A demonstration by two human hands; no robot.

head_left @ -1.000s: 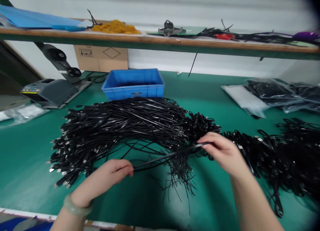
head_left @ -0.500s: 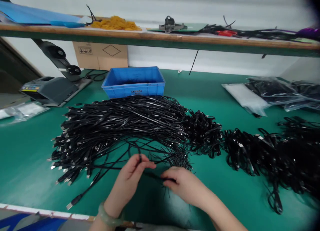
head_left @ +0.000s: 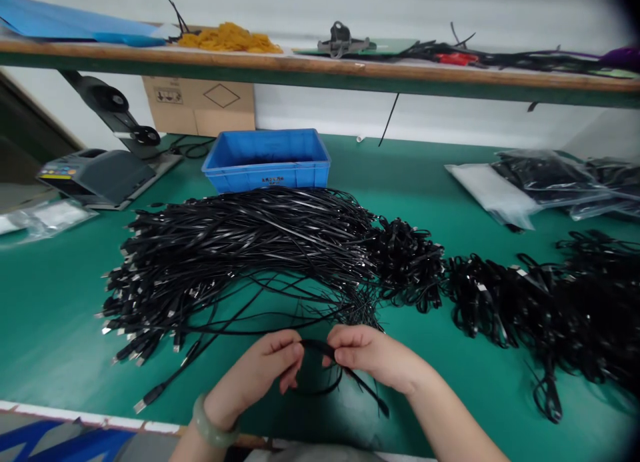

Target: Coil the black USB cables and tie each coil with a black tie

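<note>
My left hand (head_left: 260, 375) and my right hand (head_left: 373, 355) meet low at the front of the green table (head_left: 60, 315), fingers pinched on one black cable (head_left: 320, 369) that is bent into a loop between them. Its free end trails down to the right below my right hand. Just behind my hands lies a big pile of loose black cables (head_left: 240, 249) with metal plugs fanned out at its left side. Coiled black cable bundles (head_left: 525, 302) stretch along the right of the table.
A blue plastic bin (head_left: 267, 159) stands behind the pile. A grey machine (head_left: 95, 175) sits at the far left, with a cardboard box (head_left: 200, 105) behind. Bagged cables (head_left: 550, 182) lie at the back right. A shelf (head_left: 320, 72) with yellow rubber bands runs overhead.
Both hands drew one cable out of the pile toward the table's front edge, came together, and bent it into a loop. The view shifted slightly downward.
</note>
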